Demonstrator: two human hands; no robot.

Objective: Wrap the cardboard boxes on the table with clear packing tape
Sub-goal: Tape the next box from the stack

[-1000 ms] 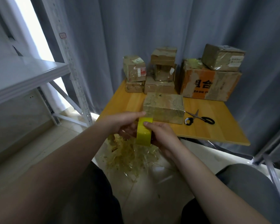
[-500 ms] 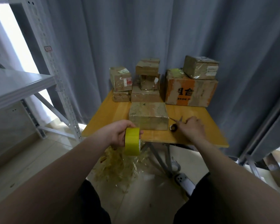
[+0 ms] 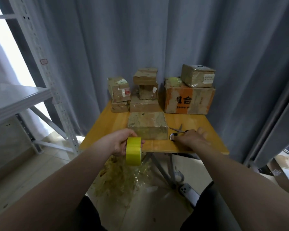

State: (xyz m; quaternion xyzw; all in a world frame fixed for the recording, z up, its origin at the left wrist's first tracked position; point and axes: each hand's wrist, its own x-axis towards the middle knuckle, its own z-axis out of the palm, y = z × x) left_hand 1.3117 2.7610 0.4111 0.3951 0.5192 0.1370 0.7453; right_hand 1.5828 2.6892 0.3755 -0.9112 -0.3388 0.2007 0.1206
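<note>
My left hand (image 3: 119, 144) grips a yellow tape roll (image 3: 133, 150) just in front of the table's near edge. A flat cardboard box (image 3: 147, 125) covered in tape lies at the front middle of the wooden table (image 3: 105, 129). To its right, my right hand (image 3: 190, 139) lies over the black handles of the scissors (image 3: 178, 130), whose blades point toward the box. Whether the fingers are through the handles is hidden. Several more taped boxes (image 3: 144, 90) are stacked along the back, including a large orange-printed one (image 3: 188, 100).
A metal shelving rack (image 3: 40, 80) stands to the left. Grey curtains hang behind the table. Crumpled used tape (image 3: 123, 175) lies on the floor under the table's front, beside a phone (image 3: 188, 191). My knees are at the bottom.
My right hand left the tape roll and went right to the scissors on the table, where it now rests. My left hand kept the roll and rose a little toward the table edge.
</note>
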